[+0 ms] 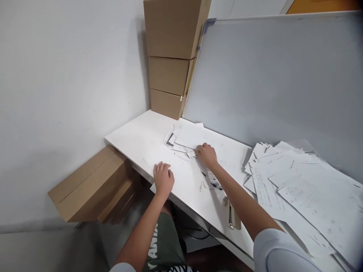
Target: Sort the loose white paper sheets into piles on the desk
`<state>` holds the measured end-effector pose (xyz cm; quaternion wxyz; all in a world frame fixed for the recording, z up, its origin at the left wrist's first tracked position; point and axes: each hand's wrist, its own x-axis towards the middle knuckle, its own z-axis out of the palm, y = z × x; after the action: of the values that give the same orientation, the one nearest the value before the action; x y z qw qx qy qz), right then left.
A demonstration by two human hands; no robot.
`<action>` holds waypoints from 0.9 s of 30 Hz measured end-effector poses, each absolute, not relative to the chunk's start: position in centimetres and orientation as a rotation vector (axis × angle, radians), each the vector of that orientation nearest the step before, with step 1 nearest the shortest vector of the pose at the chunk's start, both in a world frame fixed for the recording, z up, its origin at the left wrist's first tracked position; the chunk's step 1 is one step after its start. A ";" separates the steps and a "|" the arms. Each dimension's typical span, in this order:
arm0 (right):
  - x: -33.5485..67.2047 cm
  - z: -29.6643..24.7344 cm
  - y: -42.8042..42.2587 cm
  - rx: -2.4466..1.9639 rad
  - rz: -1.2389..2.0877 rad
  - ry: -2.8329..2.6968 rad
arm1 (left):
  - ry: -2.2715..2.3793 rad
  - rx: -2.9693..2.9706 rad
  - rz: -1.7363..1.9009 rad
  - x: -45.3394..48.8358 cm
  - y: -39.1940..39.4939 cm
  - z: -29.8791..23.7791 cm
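My left hand [163, 178] rests palm down near the front edge of the white table, its fingers stretched out and holding nothing. My right hand [207, 155] reaches across to a small pile of paper pieces [185, 136], with its fingers bent and closed on the edge of the paper. Some of the pieces have dark printed marks, and they overlap unevenly. Below my right forearm lies a printed paper piece [213, 180], partly covered by the arm. What looks like a beige stapler [230, 217] with a metal strip lies close to the front edge.
A large, loose heap of white paper sheets [306, 189] covers the table's right side. Behind the table leans a whiteboard [272, 75]. Stacked cardboard boxes [170, 75] stand at the back corner. Another cardboard box [87, 181] sits below the table's left end, beside the wall.
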<state>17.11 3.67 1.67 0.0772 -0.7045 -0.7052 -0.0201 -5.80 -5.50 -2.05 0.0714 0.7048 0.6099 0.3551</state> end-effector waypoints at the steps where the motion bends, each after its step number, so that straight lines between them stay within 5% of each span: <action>1: 17.5 1.7 3.7 -2.069 -0.078 -2.153 | 1.831 2.116 1.075 -5.8 -5.5 -2.1; 8: 19.0 3.5 2.2 -1.769 -0.217 -2.105 | 1.816 2.128 1.082 -5.7 -5.4 -2.3; 15: 20.0 7.8 -8.9 -1.520 0.046 -1.188 | 1.782 2.135 1.146 -6.4 -5.3 -1.8; 20: 22.1 7.4 -16.7 -1.364 0.396 -0.700 | 1.190 1.938 1.224 -2.6 -5.7 1.0; 27: 26.3 5.0 -23.7 -1.426 0.558 -0.634 | 0.569 1.125 0.819 7.6 -8.0 4.7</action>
<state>26.29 -23.72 5.02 0.6757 -0.6343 -0.2821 0.2481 7.55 -8.05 4.71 0.7304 0.5111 0.2585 0.3721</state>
